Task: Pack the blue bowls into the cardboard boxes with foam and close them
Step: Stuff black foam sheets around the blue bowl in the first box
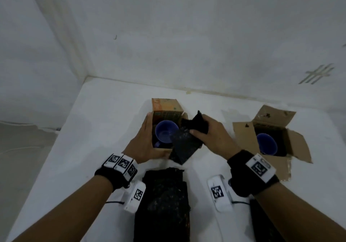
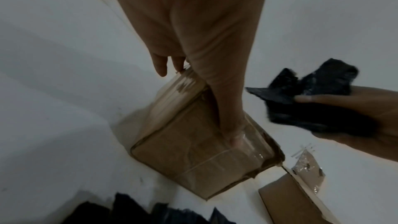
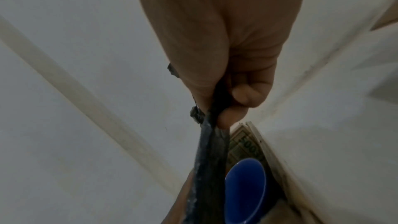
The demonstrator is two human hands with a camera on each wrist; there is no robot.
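Blue ceramic bowls (image 1: pixel 166 133) already sit in both brown cardboard boxes (image 1: pixel 164 110). Right hand (image 1: pixel 213 135) fingers (image 3: pixel 232 118) pinch a crumpled black foam sheet (image 1: pixel 184 143) above the near box's open top, while the left hand (image 1: pixel 145 144) lies with straight fingers along that box's left wall, thumb on the near wall. Farther right, the second box (image 1: pixel 271 142) holds its bowl (image 1: pixel 266 144), flaps spread. More black foam (image 1: pixel 164 200) waits on the white table (image 1: pixel 97 129). By my reading, covering and closing both remain.
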